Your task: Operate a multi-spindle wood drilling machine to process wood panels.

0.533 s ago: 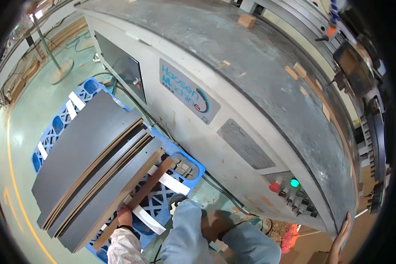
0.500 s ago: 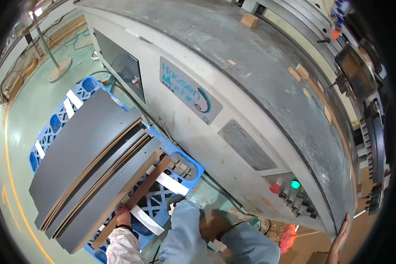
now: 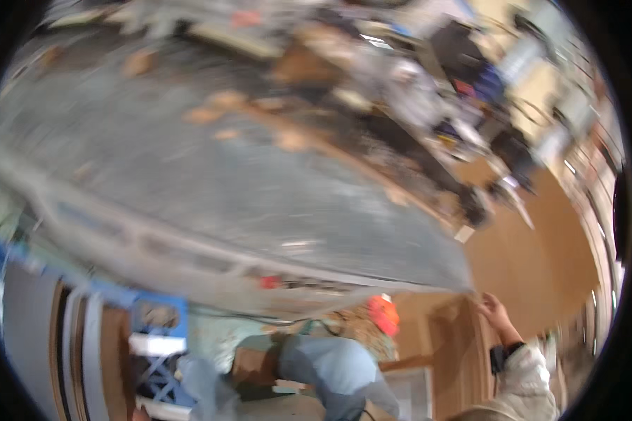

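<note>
The picture is smeared by motion. My right hand (image 3: 497, 316), below a pale sleeve, is at the right end of the grey machine table (image 3: 281, 210), near its corner and the edge of a brown panel (image 3: 534, 259). Its fingers look loosely apart, with nothing seen in them. Only a sliver of my left hand (image 3: 141, 415) shows at the lower edge, its fingers hidden. It is beside a stack of dark grey, brown-edged boards (image 3: 31, 330) on a blue plastic pallet (image 3: 179, 309) with white strips.
Wood offcuts (image 3: 140, 63) lie along the machine table. A red button (image 3: 269, 282) sits on its front. A bright orange-red object (image 3: 383, 315) is among sawdust (image 3: 354, 326) on the floor. Brown box-like panels (image 3: 460, 344) stand below my right hand; blurred clutter lies beyond the table.
My view has swung to the right, so the boards now lie at the lower left. My left hand has nearly left the picture; my right hand shows more fully by the table corner.
</note>
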`<state>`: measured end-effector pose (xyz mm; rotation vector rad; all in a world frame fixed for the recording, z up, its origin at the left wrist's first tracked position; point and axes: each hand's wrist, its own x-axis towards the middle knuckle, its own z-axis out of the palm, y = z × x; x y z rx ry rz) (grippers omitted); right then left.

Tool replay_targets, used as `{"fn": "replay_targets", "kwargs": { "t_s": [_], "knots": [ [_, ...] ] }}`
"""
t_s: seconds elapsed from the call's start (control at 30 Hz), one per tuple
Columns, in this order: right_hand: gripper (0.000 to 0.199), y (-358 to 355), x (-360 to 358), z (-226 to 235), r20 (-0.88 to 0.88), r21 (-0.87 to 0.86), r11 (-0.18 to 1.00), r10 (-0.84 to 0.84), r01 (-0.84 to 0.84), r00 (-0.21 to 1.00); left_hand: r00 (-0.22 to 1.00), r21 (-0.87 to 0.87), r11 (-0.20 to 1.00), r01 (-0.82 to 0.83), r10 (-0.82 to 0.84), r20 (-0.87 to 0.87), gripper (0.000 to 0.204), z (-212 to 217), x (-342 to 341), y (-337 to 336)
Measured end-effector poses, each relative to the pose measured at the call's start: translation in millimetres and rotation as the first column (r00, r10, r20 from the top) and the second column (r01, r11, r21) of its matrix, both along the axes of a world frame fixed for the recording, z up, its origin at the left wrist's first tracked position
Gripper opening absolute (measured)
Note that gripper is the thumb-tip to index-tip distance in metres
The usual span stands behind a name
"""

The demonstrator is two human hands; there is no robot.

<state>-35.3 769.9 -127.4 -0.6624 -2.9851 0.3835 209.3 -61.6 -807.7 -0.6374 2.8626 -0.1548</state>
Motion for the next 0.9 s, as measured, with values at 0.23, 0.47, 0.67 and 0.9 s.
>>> {"fn": "replay_targets", "kwargs": {
  "t_s": [0.23,0.47,0.67,0.9],
  "knots": [
    [0.085,62.6,292.5,18.1,0.434,0.164,0.870,-0.488,0.466,0.758,0.729,0.975,0.116,-0.192,0.682,0.063,0.038,318.3,-155.0,47.3],
    [0.037,49.4,323.5,-0.5,0.042,0.088,0.901,-0.430,0.425,0.902,0.788,0.840,0.314,0.443,0.310,-0.532,0.029,479.4,-325.3,105.5],
    [0.035,30.3,276.0,55.0,-0.361,0.013,0.950,-0.286,0.312,0.888,0.506,0.244,0.540,0.805,-0.411,-0.759,0.027,675.9,-425.0,340.8],
    [0.054,44.3,235.1,23.7,-0.506,0.092,0.965,-0.167,0.245,0.846,0.673,0.095,0.704,0.703,-0.617,-0.407,0.070,636.1,-593.3,402.0]
  ]
}}
